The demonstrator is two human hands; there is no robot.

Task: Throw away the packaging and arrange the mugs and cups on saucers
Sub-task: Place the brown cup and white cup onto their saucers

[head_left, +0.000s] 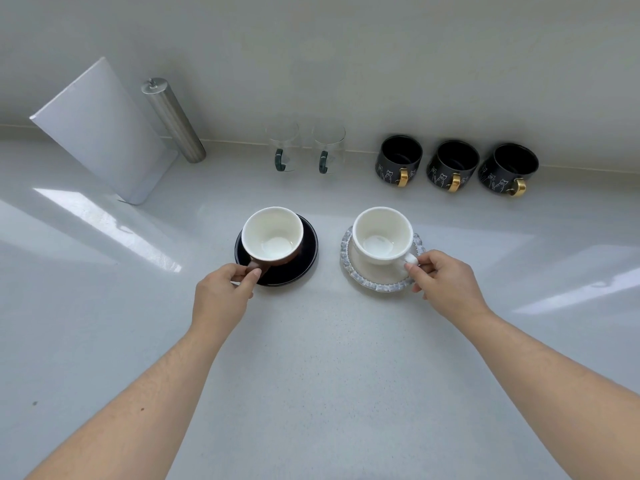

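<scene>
Cups look rigid, glazed and breakable: left hand (221, 289) pinches the brown cup (273, 237) handle, right hand (443, 282) pinches the white cup (382, 235) handle beside it.

A pale grey, finely speckled countertop (311, 375) fills the view and runs back to a plain off-white wall (346, 64), meeting it at a low cream upstand (588, 169). Bright slanted patches of light (104, 223) fall across the glossy surface on the left and right. At the back left, a white board (100, 133) leans against the wall, just beside a brushed-metal cylinder (173, 121).
</scene>
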